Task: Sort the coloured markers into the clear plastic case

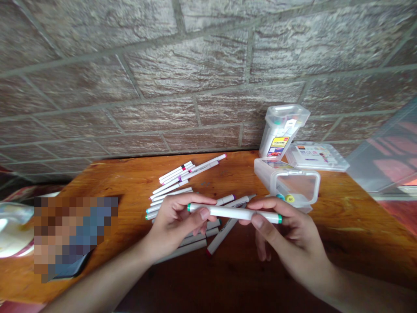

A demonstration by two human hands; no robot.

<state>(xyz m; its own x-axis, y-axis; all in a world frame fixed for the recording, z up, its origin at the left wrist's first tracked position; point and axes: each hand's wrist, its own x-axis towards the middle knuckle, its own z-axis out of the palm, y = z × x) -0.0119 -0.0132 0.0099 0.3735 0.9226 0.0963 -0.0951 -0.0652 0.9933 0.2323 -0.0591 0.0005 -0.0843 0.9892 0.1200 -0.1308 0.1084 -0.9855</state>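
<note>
A white marker (232, 212) with green ends is held level between my two hands above the table. My left hand (182, 221) pinches its left part between thumb and fingers. Near the other end, my right hand (286, 230) grips it the same way. Beneath and behind the hands lie several more white markers (176, 174) with coloured ends, some in a loose row and some crossed; my hands hide part of them. Right of these, an open clear plastic case (265, 171) rests on its side with a few markers inside.
An upright clear marker box (283, 130) full of markers stands by the stone wall (189, 87). A flat clear lid or case (319, 156) lies beside it. On the left of the wooden table (107, 182) are a dark phone-like device (73, 267), partly blurred out, and a white container (14, 237).
</note>
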